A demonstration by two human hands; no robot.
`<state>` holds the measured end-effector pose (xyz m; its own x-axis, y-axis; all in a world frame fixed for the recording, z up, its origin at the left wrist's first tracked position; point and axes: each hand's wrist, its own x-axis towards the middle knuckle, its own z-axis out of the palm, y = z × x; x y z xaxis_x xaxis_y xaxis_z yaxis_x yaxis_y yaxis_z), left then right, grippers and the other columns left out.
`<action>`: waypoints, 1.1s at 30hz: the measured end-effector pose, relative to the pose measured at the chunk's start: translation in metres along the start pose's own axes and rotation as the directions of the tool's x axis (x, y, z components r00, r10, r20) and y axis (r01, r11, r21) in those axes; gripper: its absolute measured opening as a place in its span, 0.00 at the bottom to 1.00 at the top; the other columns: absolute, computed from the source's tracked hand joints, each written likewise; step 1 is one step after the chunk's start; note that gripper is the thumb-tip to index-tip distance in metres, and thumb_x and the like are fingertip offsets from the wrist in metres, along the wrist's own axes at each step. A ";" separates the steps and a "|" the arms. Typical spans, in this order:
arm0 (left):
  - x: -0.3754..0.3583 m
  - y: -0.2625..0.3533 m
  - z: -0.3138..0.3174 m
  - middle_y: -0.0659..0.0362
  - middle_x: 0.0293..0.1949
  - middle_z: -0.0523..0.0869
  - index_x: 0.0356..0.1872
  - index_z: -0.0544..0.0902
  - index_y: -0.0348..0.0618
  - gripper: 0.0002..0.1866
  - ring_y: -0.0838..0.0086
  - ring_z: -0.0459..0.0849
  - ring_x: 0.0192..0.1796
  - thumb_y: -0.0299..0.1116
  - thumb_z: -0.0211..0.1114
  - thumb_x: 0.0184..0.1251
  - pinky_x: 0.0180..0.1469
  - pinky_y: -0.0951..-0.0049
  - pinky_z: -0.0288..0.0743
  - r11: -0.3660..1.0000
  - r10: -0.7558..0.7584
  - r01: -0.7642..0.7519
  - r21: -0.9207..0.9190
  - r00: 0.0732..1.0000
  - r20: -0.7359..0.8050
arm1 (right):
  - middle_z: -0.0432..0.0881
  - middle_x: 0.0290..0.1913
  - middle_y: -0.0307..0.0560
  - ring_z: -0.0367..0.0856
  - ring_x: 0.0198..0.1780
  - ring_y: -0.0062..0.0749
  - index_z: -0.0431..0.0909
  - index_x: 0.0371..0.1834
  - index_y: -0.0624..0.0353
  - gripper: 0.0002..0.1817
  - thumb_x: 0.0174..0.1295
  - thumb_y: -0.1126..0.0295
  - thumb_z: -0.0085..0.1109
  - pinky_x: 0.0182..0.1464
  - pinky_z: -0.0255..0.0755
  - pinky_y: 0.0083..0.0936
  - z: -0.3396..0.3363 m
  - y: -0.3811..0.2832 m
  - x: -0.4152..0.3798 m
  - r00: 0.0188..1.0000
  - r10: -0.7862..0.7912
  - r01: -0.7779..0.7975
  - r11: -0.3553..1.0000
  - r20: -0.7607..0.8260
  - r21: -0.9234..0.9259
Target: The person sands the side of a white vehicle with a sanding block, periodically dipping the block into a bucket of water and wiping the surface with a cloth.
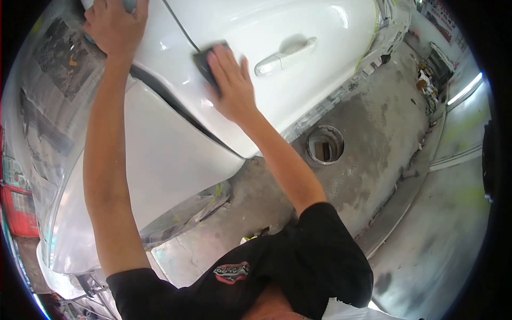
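My right hand (pixel 233 85) lies over a dark sanding pad (pixel 204 68), its fingers bent around the upper edge. The pad is pressed on the white car body panel (pixel 176 64), by the seam in front of the door handle (pixel 285 56). Some motion blur shows on the pad. At the top left, my left hand (pixel 118 26) is curled on a bluish-grey thing (pixel 129 5), partly hidden under the palm and cut off by the frame edge. It looks soft, but I cannot make out its kind.
A white fender (pixel 160 144) lies below the door, past a dark gap. Masking paper (pixel 64 53) covers the glass on the left. On the concrete floor (pixel 368 114) stands a round bucket (pixel 325 145) with a brown block in it. A pale wall (pixel 437 229) runs along the right.
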<state>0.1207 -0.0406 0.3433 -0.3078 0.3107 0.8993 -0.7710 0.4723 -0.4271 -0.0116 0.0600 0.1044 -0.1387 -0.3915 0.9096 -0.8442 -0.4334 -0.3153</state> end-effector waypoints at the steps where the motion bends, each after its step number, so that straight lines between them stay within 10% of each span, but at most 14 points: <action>1: 0.002 0.001 -0.001 0.52 0.41 0.83 0.41 0.82 0.46 0.10 0.52 0.78 0.47 0.36 0.71 0.62 0.52 0.54 0.69 1.000 -0.013 0.013 0.001 1.000 0.008 | 0.61 0.80 0.54 0.57 0.80 0.52 0.62 0.77 0.60 0.42 0.59 0.65 0.69 0.74 0.54 0.64 -0.005 0.009 -0.025 0.999 0.024 -0.024 1.000 0.045 -0.003; 12: 0.002 0.006 -0.005 0.50 0.42 0.83 0.41 0.82 0.47 0.11 0.53 0.78 0.48 0.37 0.72 0.62 0.53 0.53 0.69 0.996 -0.085 0.083 0.026 0.993 0.088 | 0.60 0.79 0.57 0.60 0.78 0.56 0.64 0.74 0.64 0.36 0.65 0.64 0.65 0.71 0.55 0.65 -0.006 0.005 -0.034 0.999 -0.006 0.006 1.000 0.037 0.010; 15: -0.022 -0.040 0.030 0.59 0.43 0.87 0.41 0.89 0.64 0.19 0.51 0.83 0.48 0.64 0.67 0.63 0.49 0.47 0.73 0.990 -0.037 0.028 0.139 0.997 0.062 | 0.59 0.80 0.58 0.60 0.78 0.56 0.64 0.74 0.65 0.36 0.66 0.63 0.65 0.70 0.55 0.67 -0.003 -0.006 -0.004 0.999 0.026 -0.025 1.000 -0.033 0.016; 22: -0.016 -0.025 0.021 0.58 0.43 0.86 0.41 0.89 0.63 0.19 0.50 0.82 0.50 0.62 0.68 0.63 0.49 0.46 0.73 0.995 -0.079 0.076 0.070 0.996 0.048 | 0.59 0.79 0.57 0.59 0.78 0.54 0.64 0.73 0.65 0.35 0.65 0.64 0.62 0.71 0.53 0.71 -0.004 -0.005 0.010 0.997 -0.038 0.041 0.998 0.071 -0.054; 25: -0.015 -0.022 0.016 0.58 0.43 0.86 0.41 0.89 0.63 0.19 0.50 0.82 0.50 0.62 0.68 0.64 0.50 0.46 0.73 0.989 -0.103 0.091 0.121 0.990 0.097 | 0.60 0.79 0.58 0.59 0.78 0.53 0.63 0.74 0.67 0.34 0.66 0.65 0.59 0.71 0.53 0.70 -0.017 0.053 0.047 0.996 0.065 -0.083 0.954 -0.068 -0.289; 29: -0.019 -0.036 0.024 0.57 0.47 0.86 0.43 0.89 0.65 0.21 0.49 0.82 0.50 0.65 0.65 0.63 0.49 0.46 0.74 0.990 -0.053 0.037 0.134 0.992 0.116 | 0.56 0.78 0.68 0.52 0.80 0.62 0.59 0.74 0.74 0.38 0.66 0.62 0.59 0.72 0.48 0.72 0.006 0.031 0.065 0.905 0.332 -0.368 0.925 -0.265 -0.097; 33: -0.020 -0.034 0.025 0.56 0.44 0.87 0.43 0.89 0.64 0.21 0.48 0.82 0.49 0.65 0.65 0.64 0.48 0.45 0.74 0.988 -0.058 0.042 0.145 0.993 0.107 | 0.52 0.80 0.71 0.49 0.81 0.64 0.53 0.77 0.75 0.43 0.67 0.57 0.57 0.73 0.44 0.73 0.006 0.001 0.022 0.943 0.324 -0.333 0.929 -0.081 -0.162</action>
<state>0.1397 -0.0833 0.3421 -0.3205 0.1930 0.9274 -0.8561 0.3600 -0.3708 -0.0128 0.0456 0.1225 -0.4458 -0.4437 0.7774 -0.8219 -0.1413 -0.5519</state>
